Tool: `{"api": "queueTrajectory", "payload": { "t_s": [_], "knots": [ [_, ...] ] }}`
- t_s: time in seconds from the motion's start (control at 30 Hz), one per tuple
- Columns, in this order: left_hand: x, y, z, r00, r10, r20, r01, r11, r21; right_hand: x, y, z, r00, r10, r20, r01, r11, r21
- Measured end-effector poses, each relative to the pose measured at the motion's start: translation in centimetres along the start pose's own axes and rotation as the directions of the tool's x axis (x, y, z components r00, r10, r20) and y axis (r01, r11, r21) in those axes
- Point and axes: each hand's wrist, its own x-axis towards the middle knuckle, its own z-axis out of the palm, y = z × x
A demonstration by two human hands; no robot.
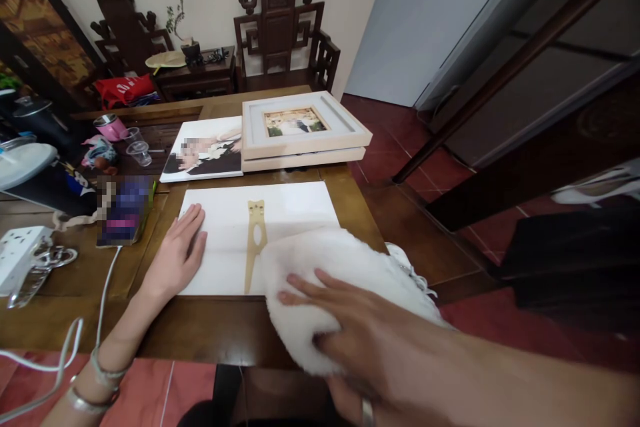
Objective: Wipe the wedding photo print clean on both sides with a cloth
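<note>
My left hand (183, 250) lies flat on the left part of a white board (220, 253), fingers stretched out and nothing in them. On the board's face is a tan, bone-shaped figure (251, 240) with an oval hole and a cat-like top. A fluffy white cloth (360, 257) covers the board's near right corner and hangs past the table edge. My right hand (345, 320) presses on this cloth from above and holds it, its fingers spread over the pile. The thumb side sits low by the cloth's near edge, partly hidden and blurred.
Behind the board lie a photo print (210, 163) and stacked pale wooden frames (305, 153). Leftward on the wooden table (215, 333) are a phone (125, 213) with a cable, a power strip (23, 247), a clear hair claw (37, 273), plastic cups (140, 150) and a pink mug (111, 127).
</note>
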Motion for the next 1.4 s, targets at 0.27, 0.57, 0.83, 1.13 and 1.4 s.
{"api": "queueTrajectory", "payload": {
  "t_s": [0.27,0.57,0.83,1.13,1.4],
  "knots": [
    [-0.1,-0.1,-0.1,1.000,0.017,-0.013,-0.017,1.000,-0.009,8.7,5.8,-3.1,0.959,0.260,-0.112,-0.267,0.963,-0.047],
    [0.0,0.0,-0.2,1.000,0.012,-0.016,-0.012,1.000,-0.009,8.9,0.5,1.1,0.999,-0.052,-0.005,0.049,0.955,-0.294],
    [-0.1,-0.1,-0.2,1.000,0.016,0.008,-0.016,1.000,-0.010,9.2,-0.6,-2.9,0.993,-0.004,0.117,0.013,0.997,-0.074],
    [0.0,-0.4,-0.5,1.000,0.005,0.028,-0.004,0.999,-0.053,16.6,3.5,-0.1,0.993,0.015,-0.114,-0.066,0.889,-0.452],
    [-0.3,-1.2,-0.4,0.999,0.047,0.020,-0.044,0.994,-0.098,10.2,-3.6,2.5,0.963,-0.269,-0.013,0.254,0.924,-0.287]
  ]
}}
